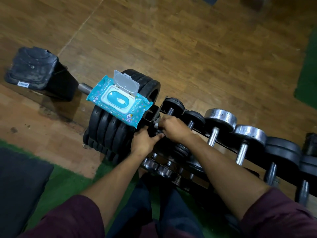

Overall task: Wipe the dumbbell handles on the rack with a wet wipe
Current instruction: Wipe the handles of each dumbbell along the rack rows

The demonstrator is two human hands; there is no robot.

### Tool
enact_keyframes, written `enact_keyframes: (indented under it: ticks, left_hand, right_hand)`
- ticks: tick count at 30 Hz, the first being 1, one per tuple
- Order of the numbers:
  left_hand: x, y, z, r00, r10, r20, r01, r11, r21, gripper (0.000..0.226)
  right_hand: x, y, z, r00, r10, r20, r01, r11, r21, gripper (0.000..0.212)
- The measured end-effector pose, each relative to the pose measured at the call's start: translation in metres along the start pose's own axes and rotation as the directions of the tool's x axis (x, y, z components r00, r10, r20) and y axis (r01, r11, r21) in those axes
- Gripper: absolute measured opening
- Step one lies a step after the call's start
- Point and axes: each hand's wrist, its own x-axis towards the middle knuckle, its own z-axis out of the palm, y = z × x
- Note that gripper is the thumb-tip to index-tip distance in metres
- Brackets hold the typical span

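A black dumbbell rack runs from the centre toward the lower right, loaded with black and chrome dumbbells. My right hand is closed over the handle of the leftmost dumbbell, with a bit of white wet wipe showing at its fingertips. My left hand grips the near black end of that same dumbbell. A blue wet-wipe pack lies on a stack of black weight plates to the left, its clear lid flipped open.
A worn black padded block on a steel bar sits at the left. Wooden floor lies beyond the rack, green turf and a dark mat near my legs. Smaller dumbbells rest on a lower tier.
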Motion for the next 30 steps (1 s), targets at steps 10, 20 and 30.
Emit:
enact_keyframes:
  ticks: [10,20,30]
  left_hand:
    - [0.002,-0.001,0.005,0.996,-0.090,-0.005,0.090,0.995,-0.031,0.080]
    - [-0.005,0.008,0.015,1.000,-0.023,-0.004,0.023,0.999,0.035,0.063]
    - [0.001,0.007,0.017,1.000,-0.024,-0.005,0.025,0.996,0.091,0.062]
  right_hand:
    - [0.001,0.010,0.006,0.941,0.334,0.049,-0.330,0.879,0.343,0.020]
    - [-0.005,0.044,0.029,0.906,0.390,0.163,-0.377,0.570,0.730,0.014]
    - [-0.007,0.042,0.024,0.914,0.403,0.036,-0.318,0.661,0.680,0.019]
